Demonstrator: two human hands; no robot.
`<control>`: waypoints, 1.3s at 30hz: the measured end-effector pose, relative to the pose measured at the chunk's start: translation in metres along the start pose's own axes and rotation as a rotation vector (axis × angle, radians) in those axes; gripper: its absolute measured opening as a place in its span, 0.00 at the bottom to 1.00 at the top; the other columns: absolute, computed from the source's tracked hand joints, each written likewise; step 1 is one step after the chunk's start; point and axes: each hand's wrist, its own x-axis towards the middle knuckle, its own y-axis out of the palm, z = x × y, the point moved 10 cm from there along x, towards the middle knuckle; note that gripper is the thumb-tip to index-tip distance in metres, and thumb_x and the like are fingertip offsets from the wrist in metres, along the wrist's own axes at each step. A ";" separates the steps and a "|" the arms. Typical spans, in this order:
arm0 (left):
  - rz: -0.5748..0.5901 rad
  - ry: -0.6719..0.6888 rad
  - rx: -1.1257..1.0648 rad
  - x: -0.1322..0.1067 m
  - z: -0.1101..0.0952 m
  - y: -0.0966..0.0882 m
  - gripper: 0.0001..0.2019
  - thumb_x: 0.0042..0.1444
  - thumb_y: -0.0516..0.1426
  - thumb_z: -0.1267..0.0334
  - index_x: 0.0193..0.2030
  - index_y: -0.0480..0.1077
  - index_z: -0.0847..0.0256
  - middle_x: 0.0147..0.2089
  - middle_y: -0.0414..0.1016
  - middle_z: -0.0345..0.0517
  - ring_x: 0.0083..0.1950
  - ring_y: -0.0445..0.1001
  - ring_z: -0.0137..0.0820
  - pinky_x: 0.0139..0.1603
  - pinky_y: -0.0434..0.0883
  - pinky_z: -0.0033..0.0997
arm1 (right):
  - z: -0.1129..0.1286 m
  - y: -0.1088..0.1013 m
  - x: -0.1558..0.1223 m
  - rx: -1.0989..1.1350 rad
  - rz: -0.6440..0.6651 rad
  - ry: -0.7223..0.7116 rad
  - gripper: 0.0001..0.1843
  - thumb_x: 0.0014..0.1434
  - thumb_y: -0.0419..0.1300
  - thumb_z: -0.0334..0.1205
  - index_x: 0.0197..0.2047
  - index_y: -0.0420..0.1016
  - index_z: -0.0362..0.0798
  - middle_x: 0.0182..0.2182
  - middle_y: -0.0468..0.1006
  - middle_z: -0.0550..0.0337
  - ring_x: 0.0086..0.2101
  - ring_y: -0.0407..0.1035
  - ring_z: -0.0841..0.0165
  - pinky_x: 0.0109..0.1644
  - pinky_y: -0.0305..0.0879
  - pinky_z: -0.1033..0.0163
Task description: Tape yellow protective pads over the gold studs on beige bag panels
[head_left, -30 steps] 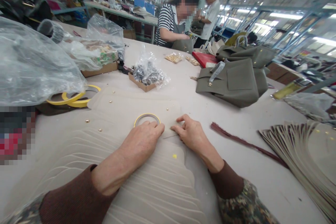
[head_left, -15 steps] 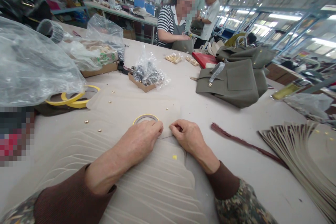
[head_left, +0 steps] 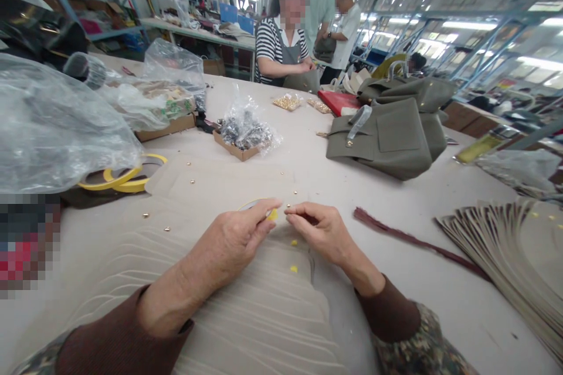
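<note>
My left hand (head_left: 233, 234) is closed around a roll of yellow tape (head_left: 251, 205), mostly hidden behind the fingers. A yellow tape end (head_left: 273, 214) sticks out between its thumb and index finger. Just to the right, my right hand (head_left: 321, 231) has thumb and index finger drawn together in a pinch; anything between them is too small to make out. Below the hands lies a fanned stack of beige sheets (head_left: 246, 304). Two bits of yellow tape, an upper piece (head_left: 294, 242) and a lower piece (head_left: 294, 269), stick to the stack's right part.
More yellow tape rolls (head_left: 132, 179) lie at left beside a plastic bag (head_left: 65, 123). A small cardboard box (head_left: 237, 151) of wrapped hardware, olive bags (head_left: 382, 140), a brown strip (head_left: 417, 240) and another sheet stack (head_left: 492, 246) surround the work. A co-worker (head_left: 281, 47) stands opposite.
A second bit of yellow tape now shows on the sheets, above the first. My left hand has turned and lifted slightly, exposing the tape end. My right fingers have straightened somewhat.
</note>
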 end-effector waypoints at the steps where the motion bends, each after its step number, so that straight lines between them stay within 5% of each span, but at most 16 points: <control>1: 0.008 -0.005 0.004 0.000 0.000 0.001 0.17 0.65 0.48 0.62 0.60 0.60 0.55 0.39 0.78 0.40 0.37 0.77 0.29 0.37 0.69 0.25 | 0.005 -0.001 0.000 0.028 -0.019 -0.038 0.09 0.59 0.58 0.35 0.39 0.81 0.47 0.32 0.82 0.58 0.30 0.73 0.69 0.36 0.66 0.66; 6: 0.041 -0.030 -0.009 0.001 0.000 0.007 0.19 0.65 0.47 0.62 0.62 0.55 0.57 0.37 0.79 0.41 0.34 0.78 0.31 0.34 0.69 0.27 | 0.027 0.005 -0.005 0.011 -0.025 -0.223 0.10 0.59 0.59 0.35 0.44 0.78 0.48 0.35 0.81 0.56 0.33 0.73 0.68 0.40 0.69 0.63; 12: 0.069 -0.048 0.041 0.000 0.001 0.013 0.15 0.65 0.47 0.62 0.58 0.57 0.56 0.38 0.78 0.42 0.33 0.77 0.32 0.32 0.67 0.28 | 0.033 0.013 -0.009 -0.175 -0.046 -0.285 0.09 0.60 0.55 0.32 0.35 0.77 0.49 0.29 0.79 0.58 0.29 0.71 0.69 0.37 0.67 0.64; 18: 0.043 -0.042 0.017 0.005 -0.002 0.010 0.06 0.65 0.46 0.63 0.41 0.63 0.57 0.33 0.73 0.39 0.34 0.74 0.30 0.33 0.64 0.26 | 0.038 0.006 -0.013 -0.306 -0.184 -0.330 0.10 0.56 0.54 0.31 0.29 0.76 0.48 0.23 0.76 0.59 0.25 0.69 0.70 0.31 0.63 0.66; 23: -0.025 -0.011 0.039 0.008 -0.009 0.004 0.09 0.64 0.46 0.65 0.32 0.61 0.57 0.28 0.67 0.37 0.29 0.68 0.27 0.31 0.61 0.25 | 0.007 0.008 -0.003 0.049 -0.150 0.030 0.06 0.52 0.57 0.34 0.27 0.75 0.47 0.20 0.75 0.62 0.21 0.67 0.72 0.27 0.64 0.67; 28: -0.086 0.019 0.117 0.007 -0.012 0.000 0.10 0.65 0.44 0.65 0.35 0.63 0.58 0.31 0.70 0.38 0.31 0.69 0.27 0.34 0.63 0.26 | -0.045 0.009 0.004 0.445 -0.155 0.427 0.07 0.46 0.62 0.41 0.24 0.72 0.45 0.14 0.72 0.66 0.15 0.66 0.73 0.20 0.65 0.69; 34: 0.239 -0.087 0.445 0.008 0.009 0.033 0.06 0.63 0.48 0.67 0.38 0.65 0.58 0.36 0.72 0.44 0.38 0.72 0.34 0.33 0.64 0.30 | -0.070 0.006 0.014 0.392 -0.042 0.465 0.10 0.48 0.66 0.42 0.28 0.76 0.42 0.18 0.74 0.63 0.17 0.69 0.75 0.20 0.65 0.73; 39: 0.286 -0.062 0.502 0.008 0.010 0.040 0.08 0.64 0.47 0.68 0.39 0.66 0.58 0.37 0.71 0.45 0.38 0.71 0.37 0.33 0.65 0.33 | -0.074 0.015 0.019 0.267 0.002 0.449 0.09 0.52 0.62 0.40 0.25 0.72 0.43 0.17 0.71 0.66 0.15 0.65 0.77 0.19 0.62 0.74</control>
